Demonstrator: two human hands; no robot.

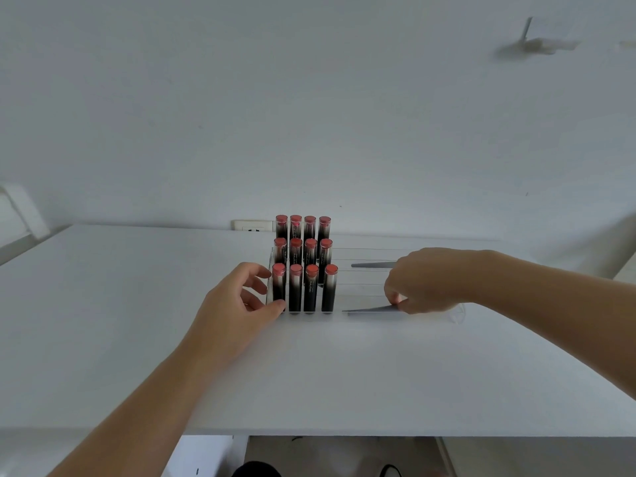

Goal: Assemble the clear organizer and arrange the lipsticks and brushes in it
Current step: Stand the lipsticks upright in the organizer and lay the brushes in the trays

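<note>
From the head view, a clear organizer (364,287) stood on a white table (137,321), near the wall (309,115). Twelve lipsticks (303,263) stood upright in its left part, in three stepped rows of four, red tops up. The left hand (241,304) was at the organizer's left end, its fingers loosely spread and curved; the thumb tip touched the front-left lipstick's base, and nothing was gripped. The right hand (425,280) reached over the organizer's right part, fingers curled down, pinching the end of a grey brush handle (371,309) that lay flat along the front row, its thin tip pointing left. A second grey handle (373,265) lay in a row further back, its right end hidden behind that hand. A wall socket (251,225) showed behind the table's far edge, just left of the back lipsticks
</note>
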